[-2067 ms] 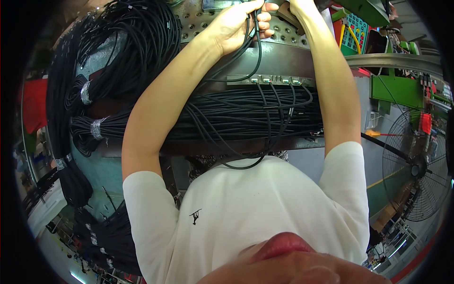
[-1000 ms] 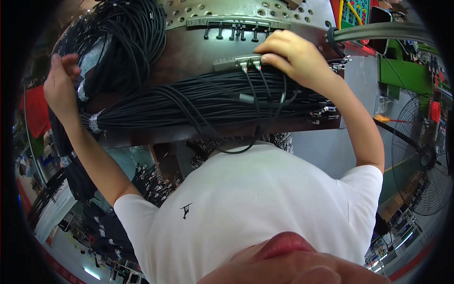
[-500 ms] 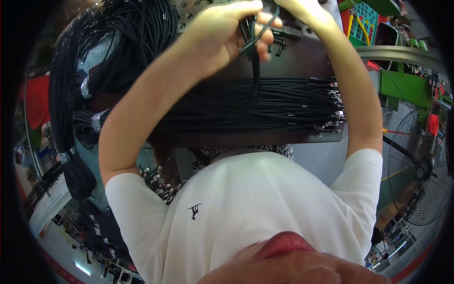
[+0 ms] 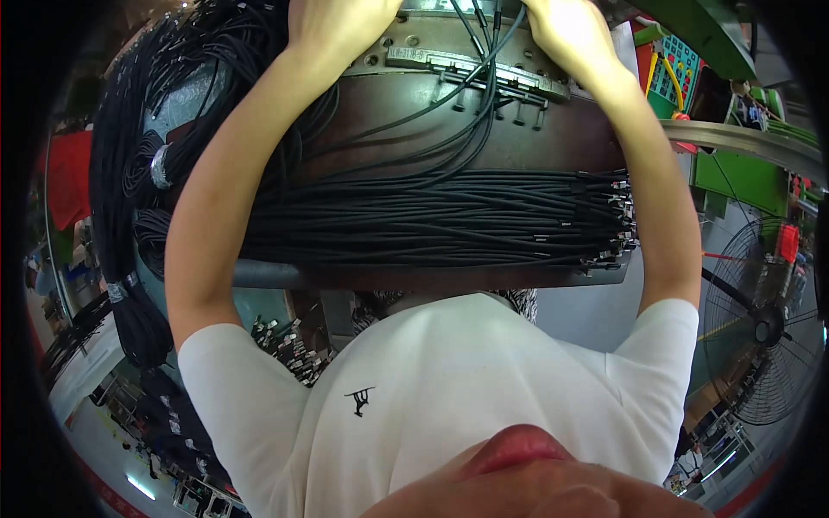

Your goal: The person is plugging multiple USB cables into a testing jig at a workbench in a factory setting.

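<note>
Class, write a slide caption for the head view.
Both hands, left and right, work black cables at a metal fixture.

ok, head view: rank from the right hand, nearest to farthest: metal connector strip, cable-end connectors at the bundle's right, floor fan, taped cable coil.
From the right hand, at the top:
1. Metal connector strip, just below and left of the hand.
2. Cable-end connectors, lower, at the laid bundle's right end.
3. Floor fan, lower right edge.
4. Taped cable coil, far left, across the bench.
Fan and coil are close to call.

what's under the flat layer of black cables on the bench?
The black cables lie on a dark brown work surface, visible above them. A grey front edge shows below. Whatever sits directly beneath the layer is covered.
</note>
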### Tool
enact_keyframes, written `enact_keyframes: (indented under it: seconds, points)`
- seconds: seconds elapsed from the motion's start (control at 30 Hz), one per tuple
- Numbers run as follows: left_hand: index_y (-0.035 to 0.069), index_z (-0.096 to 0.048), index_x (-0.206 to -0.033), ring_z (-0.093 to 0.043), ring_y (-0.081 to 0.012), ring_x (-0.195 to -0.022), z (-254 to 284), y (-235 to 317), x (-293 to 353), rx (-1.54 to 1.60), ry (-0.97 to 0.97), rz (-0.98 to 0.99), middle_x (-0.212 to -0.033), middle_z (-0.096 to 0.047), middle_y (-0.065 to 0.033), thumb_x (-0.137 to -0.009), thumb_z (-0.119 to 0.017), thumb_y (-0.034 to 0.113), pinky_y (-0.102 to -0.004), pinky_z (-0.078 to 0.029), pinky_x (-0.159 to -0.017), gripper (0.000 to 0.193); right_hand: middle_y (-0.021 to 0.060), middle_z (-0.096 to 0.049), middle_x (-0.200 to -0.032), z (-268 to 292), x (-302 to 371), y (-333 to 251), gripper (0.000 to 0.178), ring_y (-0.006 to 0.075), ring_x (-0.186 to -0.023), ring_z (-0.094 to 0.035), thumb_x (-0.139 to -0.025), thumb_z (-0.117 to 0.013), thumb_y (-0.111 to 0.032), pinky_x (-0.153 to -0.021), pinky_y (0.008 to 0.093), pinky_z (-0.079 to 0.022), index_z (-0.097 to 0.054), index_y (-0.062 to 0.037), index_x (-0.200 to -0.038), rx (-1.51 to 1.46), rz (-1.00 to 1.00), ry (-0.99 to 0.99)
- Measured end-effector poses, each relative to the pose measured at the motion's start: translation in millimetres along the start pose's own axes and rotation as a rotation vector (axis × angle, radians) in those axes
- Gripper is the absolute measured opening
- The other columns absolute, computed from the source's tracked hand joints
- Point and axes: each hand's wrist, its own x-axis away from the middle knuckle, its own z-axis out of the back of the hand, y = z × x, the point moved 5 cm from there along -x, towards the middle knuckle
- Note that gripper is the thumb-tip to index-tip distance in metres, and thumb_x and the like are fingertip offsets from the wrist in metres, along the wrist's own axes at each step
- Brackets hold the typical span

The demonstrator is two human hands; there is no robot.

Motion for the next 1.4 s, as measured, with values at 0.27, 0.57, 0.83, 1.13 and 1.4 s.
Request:
enact_keyframes:
  seconds: [0.27,0.57,0.83,1.13,1.4]
  points:
    - [-0.002,-0.069,-0.1,-0.065,-0.0293,-0.077,-24,3,-22,0.289,0.127,-0.239,-0.086,-0.068,-0.0174,-0.094,-0.06,0.011,-0.0399,-0.052,-0.07,0.016,0.0185,-0.066,-0.107,-4,3,-5,0.035,0.0385,-0.099,-0.063,-0.08,-0.065,-0.014,-0.087,0.0481,-0.05,-0.067,-0.0086,-0.115,-0.057,-0.113,-0.083]
    - [0.002,-0.068,-0.112,-0.064,-0.031,-0.099,-38,-29,-8,0.252,-0.108,0.172,-0.108,-0.068,-0.0168,-0.091,-0.065,0.031,-0.0412,-0.05,-0.086,0.036,0.0206,-0.066,-0.093,-17,7,2,0.026,0.0386,-0.086,-0.063,-0.088,-0.062,-0.025,-0.077,0.0493,-0.05,-0.067,-0.0037,-0.102,-0.049,-0.248,-0.164]
    - [0.002,-0.069,-0.105,-0.065,-0.0348,-0.088,-46,-33,-14,-0.039,-0.101,0.091,-0.098,-0.069,-0.0176,-0.088,-0.065,0.032,-0.0444,-0.052,-0.078,0.034,0.0136,-0.071,-0.092,-20,18,35,0.036,0.0267,-0.087,-0.067,-0.089,-0.068,-0.036,-0.077,0.0373,-0.053,-0.07,-0.0039,-0.106,-0.406,-0.616,-0.191]
    - [0.005,-0.067,-0.112,-0.064,-0.0346,-0.095,-45,-27,-7,0.099,-0.03,0.103,-0.107,-0.067,-0.0176,-0.085,-0.07,0.033,-0.0442,-0.051,-0.083,0.039,0.0217,-0.068,-0.103,-19,20,25,0.044,0.0375,-0.093,-0.065,-0.088,-0.064,-0.041,-0.082,0.0452,-0.052,-0.067,-0.0043,-0.113,-0.154,-0.408,-0.169]
    - [0.005,-0.068,-0.108,-0.064,-0.0363,-0.09,-49,-28,-8,-0.108,0.01,0.026,-0.103,-0.067,-0.0177,-0.084,-0.07,0.038,-0.047,-0.051,-0.08,0.041,0.0213,-0.068,-0.099,-41,36,67,0.032,0.0367,-0.089,-0.064,-0.095,-0.055,-0.027,-0.081,0.0452,-0.051,-0.066,-0.0007,-0.109,-0.168,-0.228,0.008]
